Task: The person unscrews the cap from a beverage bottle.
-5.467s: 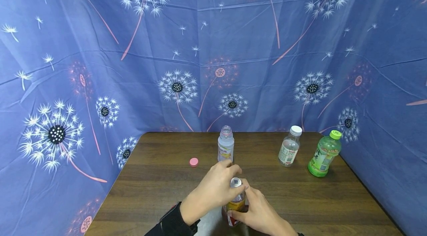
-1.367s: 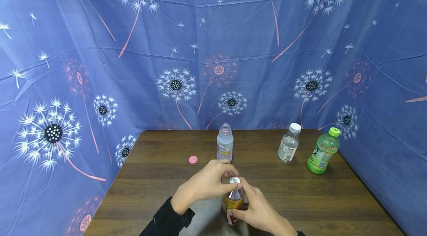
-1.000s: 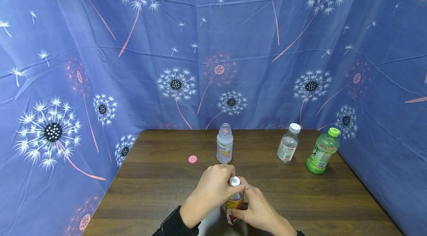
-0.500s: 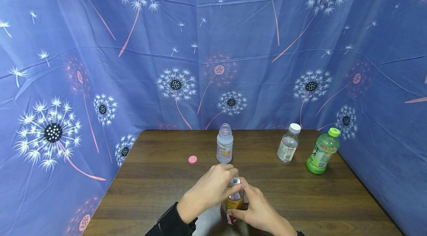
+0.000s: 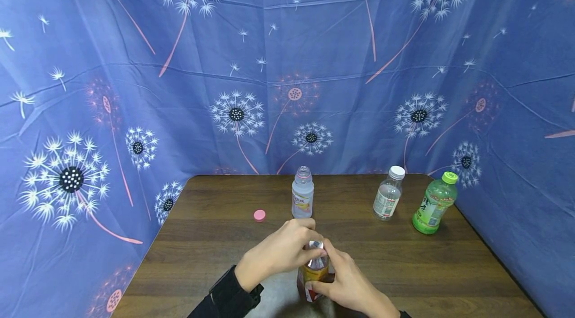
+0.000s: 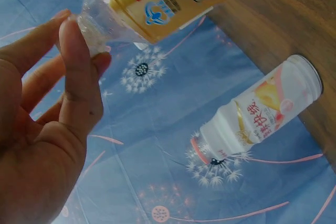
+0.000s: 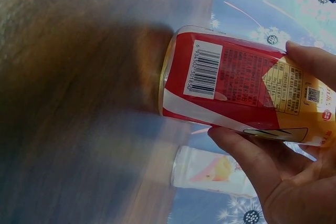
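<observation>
A plastic drink bottle (image 5: 316, 275) with a yellow and red label stands at the table's near side. My right hand (image 5: 349, 282) grips its body; in the right wrist view, thumb and fingers lie on opposite sides of the label (image 7: 231, 77). My left hand (image 5: 280, 249) pinches the white cap (image 5: 316, 244) from above. The left wrist view has the left hand's fingers (image 6: 76, 77) around the bottle's top, hiding much of the cap. Just beyond the hands stands an uncapped white bottle (image 5: 303, 199), and a pink cap (image 5: 259, 215) lies to its left.
At the right, a clear bottle (image 5: 387, 199) with a white cap and a green bottle (image 5: 434, 205) with a green cap stand upright on the wooden table (image 5: 202, 248). A blue dandelion-print cloth (image 5: 269, 58) hangs along the back and sides.
My left hand turns back and forth at the white cap, its wrist now swung further left than half a second ago. The right hand and the bottle keep their place.
</observation>
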Tool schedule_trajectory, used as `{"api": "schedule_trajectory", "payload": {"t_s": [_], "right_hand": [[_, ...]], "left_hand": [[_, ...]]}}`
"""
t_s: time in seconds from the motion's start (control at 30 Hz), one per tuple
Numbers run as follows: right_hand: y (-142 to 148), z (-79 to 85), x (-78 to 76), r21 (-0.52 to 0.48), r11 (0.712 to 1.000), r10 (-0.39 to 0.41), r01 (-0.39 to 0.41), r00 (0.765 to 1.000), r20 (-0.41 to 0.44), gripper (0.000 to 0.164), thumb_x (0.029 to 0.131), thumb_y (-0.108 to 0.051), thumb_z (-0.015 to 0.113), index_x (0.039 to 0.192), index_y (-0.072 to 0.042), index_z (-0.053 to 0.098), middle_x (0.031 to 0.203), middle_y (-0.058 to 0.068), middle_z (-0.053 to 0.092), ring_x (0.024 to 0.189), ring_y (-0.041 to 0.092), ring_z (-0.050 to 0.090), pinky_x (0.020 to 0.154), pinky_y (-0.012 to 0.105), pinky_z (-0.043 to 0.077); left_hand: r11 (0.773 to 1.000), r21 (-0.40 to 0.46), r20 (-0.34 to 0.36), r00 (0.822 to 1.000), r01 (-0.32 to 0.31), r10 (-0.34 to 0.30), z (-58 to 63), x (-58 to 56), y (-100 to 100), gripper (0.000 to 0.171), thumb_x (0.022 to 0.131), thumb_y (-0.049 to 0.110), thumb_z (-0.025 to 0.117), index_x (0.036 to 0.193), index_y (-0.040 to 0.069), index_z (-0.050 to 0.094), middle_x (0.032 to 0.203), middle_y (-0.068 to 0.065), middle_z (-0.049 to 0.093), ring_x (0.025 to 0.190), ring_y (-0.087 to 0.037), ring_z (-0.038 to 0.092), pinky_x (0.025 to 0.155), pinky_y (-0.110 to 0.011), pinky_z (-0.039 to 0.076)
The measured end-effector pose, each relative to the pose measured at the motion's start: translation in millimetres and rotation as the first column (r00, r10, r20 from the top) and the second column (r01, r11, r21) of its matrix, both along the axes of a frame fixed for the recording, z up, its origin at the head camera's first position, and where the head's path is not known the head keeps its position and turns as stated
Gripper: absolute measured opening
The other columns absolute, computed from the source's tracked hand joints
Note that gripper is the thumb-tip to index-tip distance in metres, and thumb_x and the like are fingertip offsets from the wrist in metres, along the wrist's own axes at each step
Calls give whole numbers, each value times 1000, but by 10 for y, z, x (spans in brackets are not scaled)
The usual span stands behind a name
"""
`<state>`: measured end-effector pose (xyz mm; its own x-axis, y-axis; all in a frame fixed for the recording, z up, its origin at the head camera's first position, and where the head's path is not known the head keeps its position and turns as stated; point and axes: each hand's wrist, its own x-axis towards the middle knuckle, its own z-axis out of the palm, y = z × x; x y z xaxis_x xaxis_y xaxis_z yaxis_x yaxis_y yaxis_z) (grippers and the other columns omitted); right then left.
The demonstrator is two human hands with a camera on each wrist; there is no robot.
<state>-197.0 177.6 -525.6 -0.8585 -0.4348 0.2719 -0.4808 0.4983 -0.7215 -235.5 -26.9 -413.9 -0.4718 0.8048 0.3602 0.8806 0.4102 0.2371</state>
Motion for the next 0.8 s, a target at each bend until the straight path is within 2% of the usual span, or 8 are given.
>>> {"api": "schedule_trajectory", "payload": {"t_s": [0.2, 0.5, 0.67, 0.8], "right_hand": [[-14, 7, 4, -10, 1000, -4, 4, 1000, -13, 84, 82, -29, 85, 148, -34, 34, 120, -10, 69, 104, 5, 68, 84, 27, 59], [-18, 9, 18, 19, 1000, -22, 22, 1000, 4, 84, 83, -39, 82, 150, -33, 32, 123, -9, 69, 107, 5, 68, 86, 26, 58], [-13, 4, 12, 26, 999, -30, 30, 1000, -6, 85, 82, -39, 83, 150, -33, 32, 123, -9, 69, 106, 5, 67, 86, 26, 58], [-8, 0, 4, 39, 998, -40, 40, 999, -14, 87, 82, -41, 84, 151, -35, 31, 122, -10, 69, 106, 5, 67, 85, 26, 58]], "left_hand": [[999, -24, -29, 999, 40, -41, 17, -34, -26, 17, 92, 26, 76, 103, 14, 79, 80, 3, 55, 68, 3, 41, 60, -4, 33], [998, -21, -63, 996, 62, -63, 4, -48, -48, 15, 92, 28, 75, 102, 17, 78, 80, 5, 53, 69, 5, 42, 61, -3, 33], [999, 32, 32, 999, 40, -41, -50, -54, -59, 20, 93, 29, 74, 107, 16, 78, 84, 7, 56, 66, 5, 44, 58, -2, 34], [997, 83, 106, 994, 5, -14, -95, -58, -66, 23, 94, 32, 74, 109, 16, 77, 90, 9, 60, 66, 3, 48, 56, -3, 36]]}}
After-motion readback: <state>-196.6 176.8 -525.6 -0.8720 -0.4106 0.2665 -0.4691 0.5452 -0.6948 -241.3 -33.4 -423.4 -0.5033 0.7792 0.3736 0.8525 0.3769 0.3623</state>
